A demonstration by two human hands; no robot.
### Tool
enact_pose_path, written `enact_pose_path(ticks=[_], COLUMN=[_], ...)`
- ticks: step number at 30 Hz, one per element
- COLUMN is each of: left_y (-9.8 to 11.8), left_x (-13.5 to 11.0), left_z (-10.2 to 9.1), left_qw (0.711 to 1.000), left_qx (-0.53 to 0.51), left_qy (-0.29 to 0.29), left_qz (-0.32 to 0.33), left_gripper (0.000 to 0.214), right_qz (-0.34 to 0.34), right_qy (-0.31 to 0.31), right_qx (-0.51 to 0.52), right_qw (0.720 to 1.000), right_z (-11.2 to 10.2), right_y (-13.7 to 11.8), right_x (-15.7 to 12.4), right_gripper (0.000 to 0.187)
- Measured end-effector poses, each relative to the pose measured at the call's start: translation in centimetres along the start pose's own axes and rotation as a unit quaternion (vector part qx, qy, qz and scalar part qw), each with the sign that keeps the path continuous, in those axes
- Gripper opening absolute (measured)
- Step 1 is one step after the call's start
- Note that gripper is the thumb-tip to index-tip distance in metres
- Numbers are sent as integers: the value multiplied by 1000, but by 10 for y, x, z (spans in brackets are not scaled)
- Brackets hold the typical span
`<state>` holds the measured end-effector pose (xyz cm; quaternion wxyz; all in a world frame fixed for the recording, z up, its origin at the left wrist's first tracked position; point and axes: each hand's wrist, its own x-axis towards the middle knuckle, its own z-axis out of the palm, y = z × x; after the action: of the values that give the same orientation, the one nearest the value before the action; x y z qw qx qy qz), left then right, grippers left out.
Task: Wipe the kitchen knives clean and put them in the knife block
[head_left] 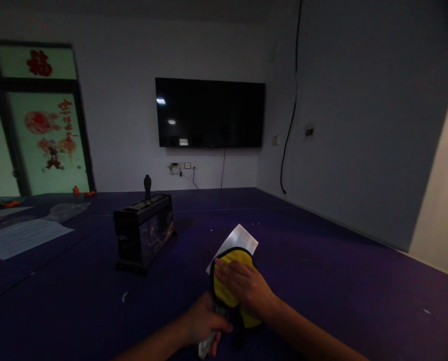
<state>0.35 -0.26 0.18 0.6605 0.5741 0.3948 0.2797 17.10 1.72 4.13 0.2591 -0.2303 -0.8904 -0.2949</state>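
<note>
"White printed sheet (28,236), far left of the left hand (203,321)?"

"Nearer it, the black boxy knife stand (143,233), out of the way. That hand grips the broad silver cleaver (241,241)."

"And the right hand (249,287)?"

"Pressing the black-edged yellow cloth (224,294) to it; slipping could mean a cut."

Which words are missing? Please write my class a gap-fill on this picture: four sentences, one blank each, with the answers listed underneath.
1. The right hand holds a cloth whose main colour, inside the dark edging, is ____.
2. The left hand grips the handle, and the blade points ____ from the person.
3. In the picture, the black case stands to the ____ of the blade.
4. The large character above the glass door is coloured ____.

Missing words: yellow; away; left; red.
</note>
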Motion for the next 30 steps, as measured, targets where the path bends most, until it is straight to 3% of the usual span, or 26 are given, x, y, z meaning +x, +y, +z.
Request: enact_pose_path(ticks=[13,21,30], left_y=[3,-3,1], left_x=[-3,2,-1], left_z=[0,-6,-5], left_qw=[999,993,996], left_qx=[-13,-87,-73], left_qy=[30,72,47], left_qz=[-14,24,24], left_gripper=[21,38,34], right_qz=[8,34,34], right_qy=[-27,-33,-10], right_qx=[-16,1,-17], right_qw=[999,999,999], right_z=[5,12,16], right_y=[2,9,10], right_x=[0,-7,-11], right_gripper=[40,47,39])
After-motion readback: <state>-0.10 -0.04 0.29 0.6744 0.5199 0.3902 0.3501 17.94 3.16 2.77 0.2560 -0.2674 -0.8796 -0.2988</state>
